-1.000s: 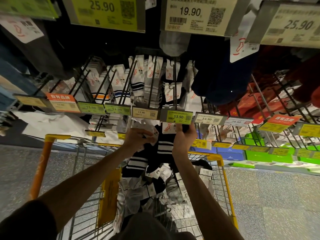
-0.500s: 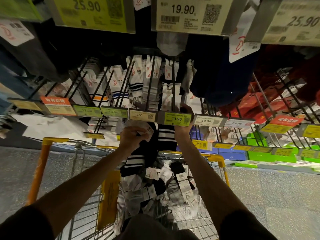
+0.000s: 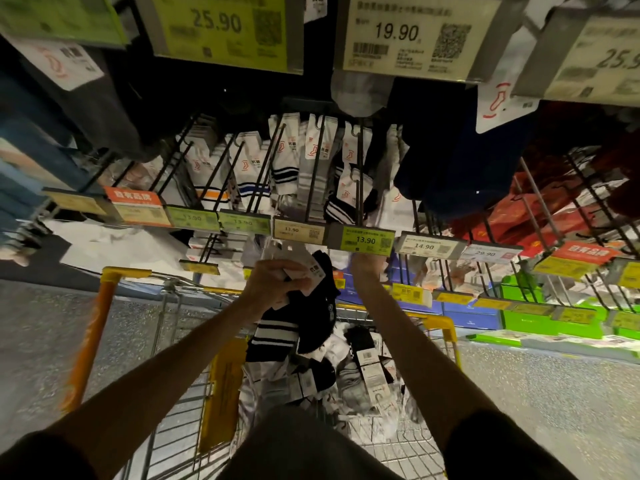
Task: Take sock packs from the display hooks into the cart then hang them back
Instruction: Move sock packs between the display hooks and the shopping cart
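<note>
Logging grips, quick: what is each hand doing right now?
Left hand: grips black striped sock packs.
Right hand: fingers hidden behind the price tag; cannot tell.

Tight between hook rods (image 3: 314, 168), fenced in front by price tags (image 3: 367, 240), crowded behind with hanging sock packs (image 3: 284, 157), open only below, over the cart (image 3: 441, 325).

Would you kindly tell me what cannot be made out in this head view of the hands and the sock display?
All in the head view:
- Fingers of the right hand: hidden behind the 13.90 price tag, so its grasp is unclear.
- Number of sock packs the left hand grips: they overlap.
- Near end of the cart: covered by the person's clothing.
</note>
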`<action>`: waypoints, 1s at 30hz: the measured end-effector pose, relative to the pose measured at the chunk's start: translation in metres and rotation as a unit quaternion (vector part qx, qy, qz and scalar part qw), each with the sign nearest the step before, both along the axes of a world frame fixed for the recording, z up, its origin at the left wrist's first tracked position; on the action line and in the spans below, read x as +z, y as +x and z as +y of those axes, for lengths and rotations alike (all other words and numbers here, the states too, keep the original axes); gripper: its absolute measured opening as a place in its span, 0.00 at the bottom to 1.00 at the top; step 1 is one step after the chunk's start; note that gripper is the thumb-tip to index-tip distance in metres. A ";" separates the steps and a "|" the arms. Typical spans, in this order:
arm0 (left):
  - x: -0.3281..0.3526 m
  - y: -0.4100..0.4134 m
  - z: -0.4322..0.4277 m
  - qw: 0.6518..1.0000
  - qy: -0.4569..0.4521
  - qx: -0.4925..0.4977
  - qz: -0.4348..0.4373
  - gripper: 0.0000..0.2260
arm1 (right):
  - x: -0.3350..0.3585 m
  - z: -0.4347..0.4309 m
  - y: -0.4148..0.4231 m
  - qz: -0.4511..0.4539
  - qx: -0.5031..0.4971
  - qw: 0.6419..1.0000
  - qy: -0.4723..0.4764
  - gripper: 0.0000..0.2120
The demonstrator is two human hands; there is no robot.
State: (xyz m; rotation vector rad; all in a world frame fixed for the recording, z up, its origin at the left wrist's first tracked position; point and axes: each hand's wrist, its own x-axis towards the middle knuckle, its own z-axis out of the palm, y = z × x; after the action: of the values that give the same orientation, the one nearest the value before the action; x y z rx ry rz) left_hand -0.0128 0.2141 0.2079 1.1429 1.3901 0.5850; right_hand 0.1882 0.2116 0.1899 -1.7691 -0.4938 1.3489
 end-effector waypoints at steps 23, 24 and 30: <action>0.062 -0.042 -0.111 0.988 0.072 -0.064 -0.121 0.25 | 0.076 -0.169 -0.061 0.061 0.047 0.991 0.113 0.19; 0.069 -0.045 -0.113 0.986 0.078 -0.064 -0.129 0.23 | 0.080 -0.172 -0.062 0.065 0.022 0.991 0.112 0.18; 0.101 -0.066 -0.118 0.974 0.171 -0.023 -0.149 0.19 | 0.120 -0.190 -0.072 0.053 -0.042 0.981 0.184 0.16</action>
State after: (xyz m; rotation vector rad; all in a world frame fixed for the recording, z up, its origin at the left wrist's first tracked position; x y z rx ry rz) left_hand -0.0791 0.0965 0.3094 1.2934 1.0252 0.9489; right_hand 0.1160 0.0219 0.3098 -1.3934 -0.5623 1.1990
